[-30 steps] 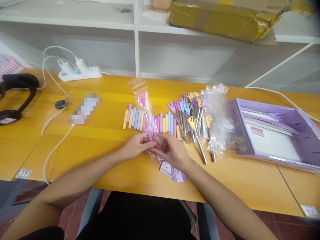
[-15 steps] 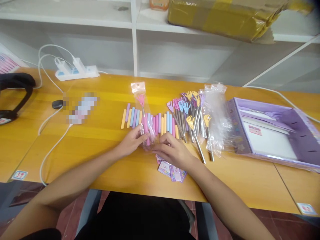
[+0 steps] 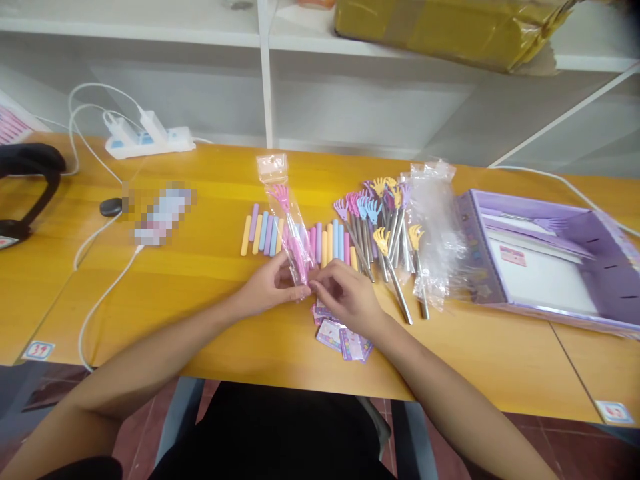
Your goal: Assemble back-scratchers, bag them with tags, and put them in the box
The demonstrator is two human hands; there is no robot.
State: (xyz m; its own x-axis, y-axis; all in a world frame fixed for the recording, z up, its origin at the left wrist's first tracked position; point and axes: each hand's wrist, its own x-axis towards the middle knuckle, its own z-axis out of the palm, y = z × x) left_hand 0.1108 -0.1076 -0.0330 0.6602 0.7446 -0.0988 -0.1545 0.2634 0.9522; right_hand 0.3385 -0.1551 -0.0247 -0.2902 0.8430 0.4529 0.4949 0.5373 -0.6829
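Observation:
A pink back scratcher (image 3: 296, 250) lies inside a clear plastic bag (image 3: 273, 168), its hand-shaped head pointing away from me. My left hand (image 3: 270, 283) is closed around the lower part of the bag. At the bag's near end, the fingertips of my right hand (image 3: 345, 293) are pinched together on its edge. Behind my hands is a row of pastel handle sleeves (image 3: 264, 231). Several back scratchers (image 3: 395, 270) with metal rods and yellow, pink, blue and purple heads lie to the right. Small printed cards (image 3: 353, 343) are partly under my right hand.
Clear empty bags (image 3: 433, 233) are piled right of the scratchers, beside an open purple box (image 3: 483, 293). A power strip (image 3: 150, 143), white cables and a black mouse-like object (image 3: 111, 207) are at the left. A taped carton (image 3: 440, 30) sits on the shelf above.
The bagged back scratcher has turned a little, and its lower end has shifted slightly right and nearer me. My left thumb has moved toward the bag's near end, close to my right fingers.

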